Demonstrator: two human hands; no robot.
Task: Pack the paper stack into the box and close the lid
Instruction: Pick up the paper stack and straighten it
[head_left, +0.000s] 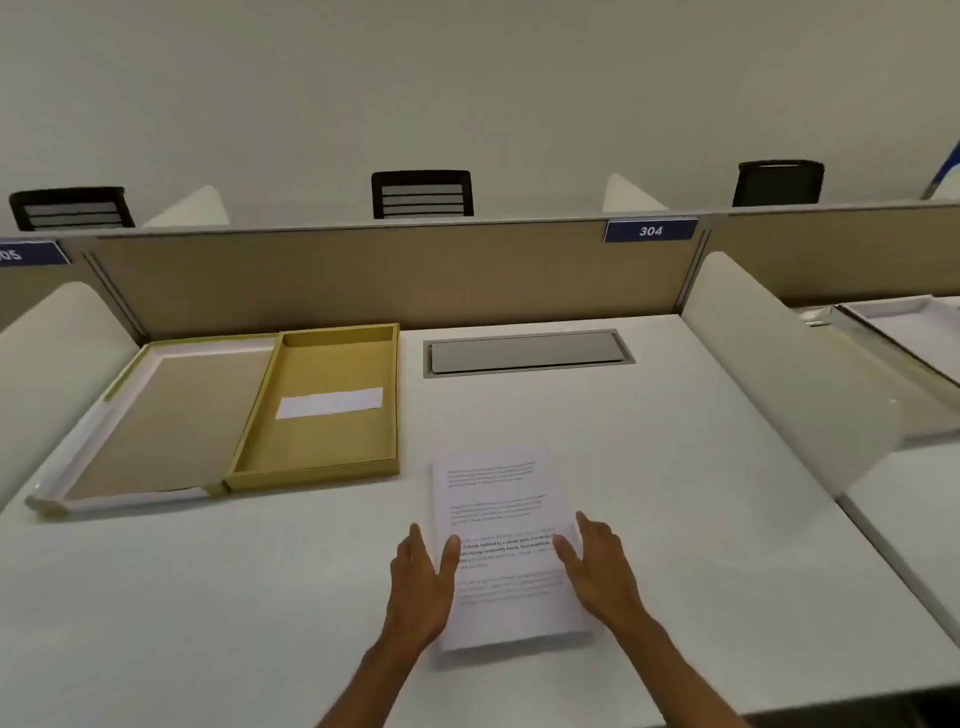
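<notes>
A white desk (208, 597) fills the near view, walled at the sides by pale dividers and at the back by a tan partition. Nearest the camera, 2 bare hands flank 1 paper stack (506, 540) lying flat on the desk: the left hand (421, 587) at its left edge, the right hand (602, 566) at its right edge, both spread open with thumbs over the top sheet, clamped on nothing yet. They look placed to square the sheets or gather them for lifting. Further back and to the left sits 1 yellow box (317, 410), open, with 1 white slip (330, 402) on its floor; its lid (166, 421) lies flung flat to the left, likely to leave the tray free for loading. Beyond, 1 grey cable hatch (527, 353), a sign reading 304 (650, 230), and 3 black chairs.
</notes>
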